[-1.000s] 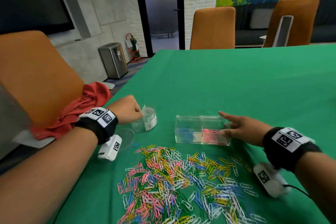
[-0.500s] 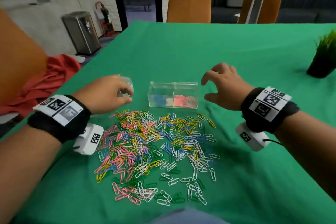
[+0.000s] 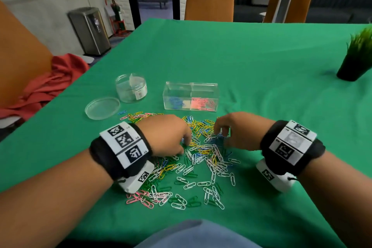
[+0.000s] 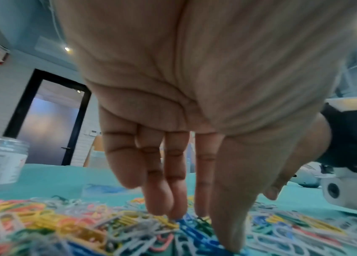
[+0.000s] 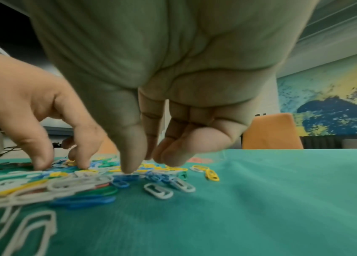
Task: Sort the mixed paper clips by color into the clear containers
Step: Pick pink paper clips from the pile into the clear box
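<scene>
Paper clips point(image 3: 201, 155) of mixed colors lie in a loose pile on the green tablecloth point(image 3: 261, 62), in front of the clear divided box point(image 3: 190, 96), which holds blue clips in its left compartment and pink clips in its right. Both hands are lowered onto the pile, palms down, wrists raised.

Left hand point(image 3: 167, 137): the left wrist view shows the fingers point(image 4: 162, 181) extended downward, tips touching the clips, thumb tip pressed on blue clips. No clip is seen pinched.

Right hand point(image 3: 237, 131): the right wrist view shows thumb and index finger pointing down onto a blue clip point(image 5: 127, 177), the other fingers loosely curled. Whether a clip is actually gripped cannot be determined.

Only the head view shows the round clear jar point(image 3: 131, 87) and its lid point(image 3: 102, 107) lying flat beside it, left of the box. Each wrist view shows the opposite hand working close by.
</scene>
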`<action>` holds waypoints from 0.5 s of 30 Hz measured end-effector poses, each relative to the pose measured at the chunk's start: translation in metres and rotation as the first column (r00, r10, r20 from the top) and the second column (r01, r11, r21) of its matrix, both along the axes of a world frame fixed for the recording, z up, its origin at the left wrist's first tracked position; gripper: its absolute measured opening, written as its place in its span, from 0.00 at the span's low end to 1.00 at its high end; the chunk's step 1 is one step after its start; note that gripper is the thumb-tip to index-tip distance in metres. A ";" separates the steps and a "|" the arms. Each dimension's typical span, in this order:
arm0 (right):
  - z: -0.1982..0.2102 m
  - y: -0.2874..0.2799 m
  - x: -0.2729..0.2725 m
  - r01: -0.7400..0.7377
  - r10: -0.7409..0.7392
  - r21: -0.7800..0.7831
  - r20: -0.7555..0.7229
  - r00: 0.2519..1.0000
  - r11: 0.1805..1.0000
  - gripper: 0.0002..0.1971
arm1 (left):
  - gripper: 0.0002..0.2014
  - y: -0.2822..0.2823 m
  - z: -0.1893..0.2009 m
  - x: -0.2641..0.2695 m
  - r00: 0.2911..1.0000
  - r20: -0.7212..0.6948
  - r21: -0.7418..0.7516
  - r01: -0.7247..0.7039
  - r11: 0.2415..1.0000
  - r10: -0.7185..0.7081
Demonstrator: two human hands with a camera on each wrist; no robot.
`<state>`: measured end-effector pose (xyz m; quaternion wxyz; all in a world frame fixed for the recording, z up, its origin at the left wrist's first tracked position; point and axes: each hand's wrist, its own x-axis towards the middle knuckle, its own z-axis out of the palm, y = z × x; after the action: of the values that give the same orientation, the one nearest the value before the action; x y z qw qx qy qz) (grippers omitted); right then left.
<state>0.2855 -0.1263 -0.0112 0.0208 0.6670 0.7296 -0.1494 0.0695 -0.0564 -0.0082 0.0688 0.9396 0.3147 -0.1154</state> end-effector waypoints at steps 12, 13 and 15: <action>-0.007 0.001 -0.012 -0.072 0.070 -0.039 -0.051 0.996 0.997 0.12 | 0.12 -0.002 0.003 -0.011 0.998 -0.001 -0.051 -0.063 0.997 0.063; -0.008 0.001 -0.010 -0.063 0.063 -0.006 -0.030 0.998 0.998 0.10 | 0.13 0.000 0.003 -0.013 0.996 0.004 -0.007 -0.086 0.996 0.086; -0.007 0.003 -0.007 -0.051 0.051 0.068 0.007 0.999 0.996 0.09 | 0.16 0.005 0.003 -0.021 0.990 0.048 0.061 -0.138 0.989 0.135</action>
<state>0.2781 -0.1236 -0.0184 0.0039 0.6489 0.7510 -0.1224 0.0490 -0.0516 -0.0056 0.0533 0.9199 0.3802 -0.0795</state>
